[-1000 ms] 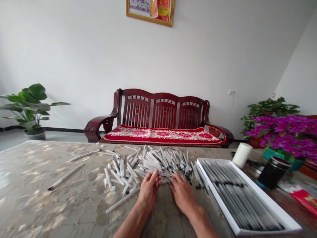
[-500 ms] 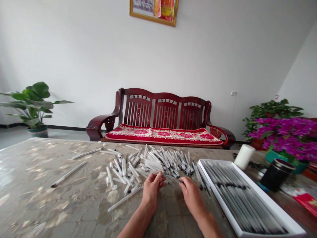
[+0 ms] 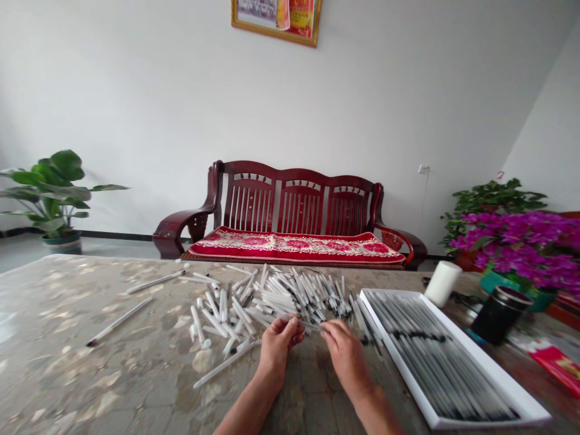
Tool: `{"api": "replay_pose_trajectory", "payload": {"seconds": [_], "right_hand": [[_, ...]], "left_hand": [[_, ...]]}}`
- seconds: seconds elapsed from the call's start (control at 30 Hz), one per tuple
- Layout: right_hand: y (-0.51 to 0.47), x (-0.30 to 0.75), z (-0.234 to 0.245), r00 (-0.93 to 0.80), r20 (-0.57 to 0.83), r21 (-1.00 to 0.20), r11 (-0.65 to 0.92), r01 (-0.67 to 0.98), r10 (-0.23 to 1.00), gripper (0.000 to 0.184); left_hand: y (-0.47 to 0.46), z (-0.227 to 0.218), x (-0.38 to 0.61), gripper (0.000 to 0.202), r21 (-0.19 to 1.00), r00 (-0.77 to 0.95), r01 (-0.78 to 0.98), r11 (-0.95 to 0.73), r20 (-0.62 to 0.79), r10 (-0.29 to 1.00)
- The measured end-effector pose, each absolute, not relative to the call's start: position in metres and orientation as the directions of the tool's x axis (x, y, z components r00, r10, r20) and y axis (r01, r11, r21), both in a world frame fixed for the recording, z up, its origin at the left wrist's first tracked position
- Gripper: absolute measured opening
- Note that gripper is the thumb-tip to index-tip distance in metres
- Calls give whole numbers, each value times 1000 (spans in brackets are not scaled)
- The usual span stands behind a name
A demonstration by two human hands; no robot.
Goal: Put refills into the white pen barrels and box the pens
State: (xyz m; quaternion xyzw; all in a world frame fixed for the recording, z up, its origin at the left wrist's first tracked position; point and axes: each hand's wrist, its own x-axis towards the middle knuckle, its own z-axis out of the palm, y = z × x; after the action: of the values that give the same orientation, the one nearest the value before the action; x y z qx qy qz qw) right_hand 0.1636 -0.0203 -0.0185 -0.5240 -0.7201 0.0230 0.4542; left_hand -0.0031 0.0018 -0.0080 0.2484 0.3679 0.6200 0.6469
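Observation:
My left hand [image 3: 276, 345] pinches a thin clear pen [image 3: 310, 327] between thumb and fingers, low over the table. At the pen's other end, the bent fingertips of my right hand [image 3: 345, 351] are closed on it. Just beyond both hands spreads a loose pile of white and clear pen parts [image 3: 277, 301], some with dark tips. A long pale pen [image 3: 226, 364] lies apart, left of my left hand. To the right of my right hand, a white open box [image 3: 492, 424] holds rows of clear pens with dark ends [image 3: 457, 374].
Two pens [image 3: 120, 321] lie at the left of the patterned table [image 3: 149, 386]. Right of the box are a white roll [image 3: 443, 284], a black cup [image 3: 502, 315], a red packet [image 3: 556, 362] and purple flowers [image 3: 521, 244]. A wooden bench [image 3: 301, 208] stands behind.
My right hand has shifted slightly left, closer to my left hand, along the pen. The whole view has slid a little as my head moved.

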Motion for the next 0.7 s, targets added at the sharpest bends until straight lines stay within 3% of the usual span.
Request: {"api": "replay_pose_trajectory", "payload": {"seconds": [0.13, 0.23, 0.47, 0.57, 0.7], "right_hand": [[-21, 161, -17, -21, 644, -538, 473, 697, 765, 24], [-21, 159, -15, 23, 598, -629, 451, 633, 801, 24], [-24, 162, -11, 62, 131, -961, 111, 253, 989, 33], [-31, 161, 4, 16, 88, -996, 88, 15, 996, 41], [-43, 152, 24, -77, 171, -955, 146, -259, 982, 53]], "left_hand": [[1, -9, -4, 45, 801, -36, -593, 87, -134, 990], [1, -7, -6, 45, 821, -23, -567, 64, -93, 995], [-3, 0, -8, 42, 848, 36, -530, -11, 36, 999], [-4, 2, -6, 36, 789, 43, -612, 57, -39, 998], [-7, 4, 0, 14, 577, 76, -788, 216, -258, 963]]}}
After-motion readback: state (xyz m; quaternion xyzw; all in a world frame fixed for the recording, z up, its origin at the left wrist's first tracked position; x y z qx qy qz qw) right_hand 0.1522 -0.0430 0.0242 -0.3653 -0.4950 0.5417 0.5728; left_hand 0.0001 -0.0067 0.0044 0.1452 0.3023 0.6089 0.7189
